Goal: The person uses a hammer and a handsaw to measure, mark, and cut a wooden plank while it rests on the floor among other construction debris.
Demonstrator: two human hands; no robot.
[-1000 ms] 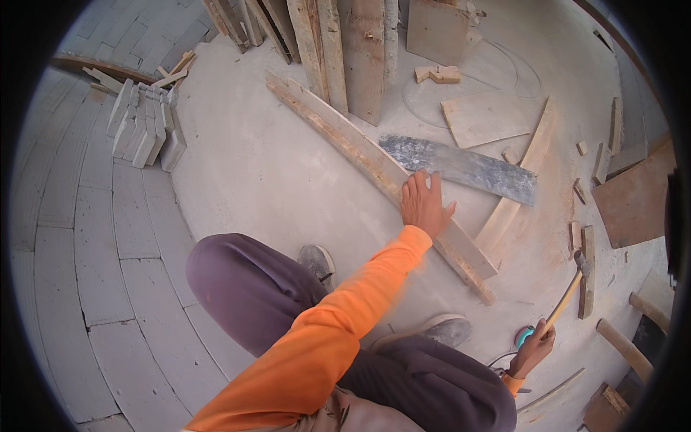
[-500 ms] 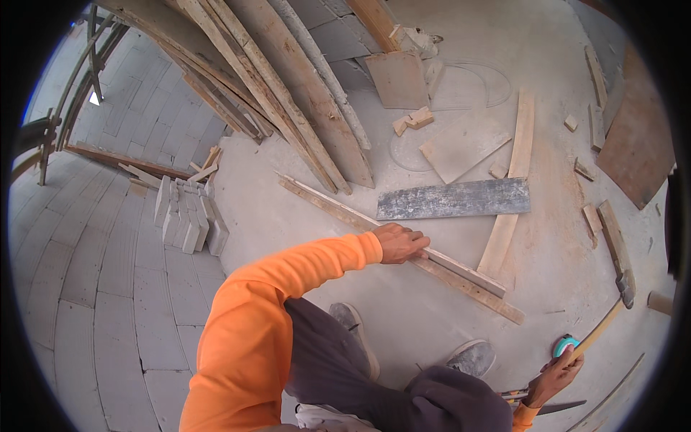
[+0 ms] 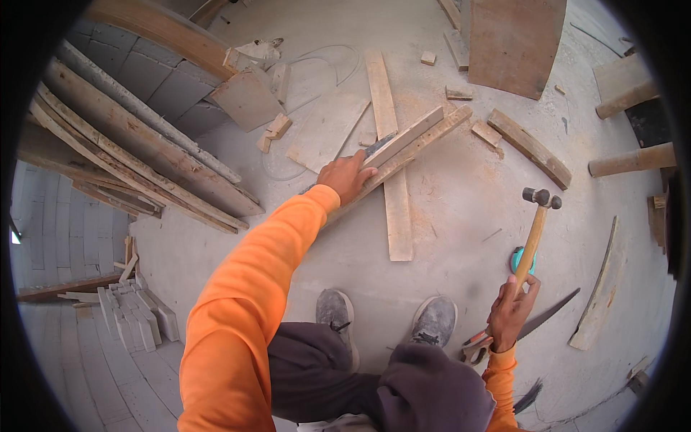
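Observation:
My left hand (image 3: 345, 177) is closed around a pair of long wooden strips (image 3: 430, 146) lying side by side, slanting from near left to far right. They cross over a flat plank (image 3: 398, 219), and a dark grey board (image 3: 379, 145) peeks out behind them. In my right hand (image 3: 512, 311) is a hammer (image 3: 534, 234), gripped by its wooden handle with the metal head pointing away from me. A teal tape measure (image 3: 518, 259) shows just behind the handle. Beside my right wrist lies a handsaw (image 3: 550, 314), its grip partly hidden by my hand.
Long boards (image 3: 144, 137) lean against the block wall at left. Stacked pale pieces (image 3: 137, 313) stand near left. A thick wood offcut (image 3: 529, 147), a brown panel (image 3: 515, 47) and a curved slat (image 3: 597, 288) occupy the right. My shoes (image 3: 435, 320) are close below the plank.
The view has turned right. My left hand has swung the wooden strips around, so their right ends now point away from me over the plank. The right hand still holds the hammer.

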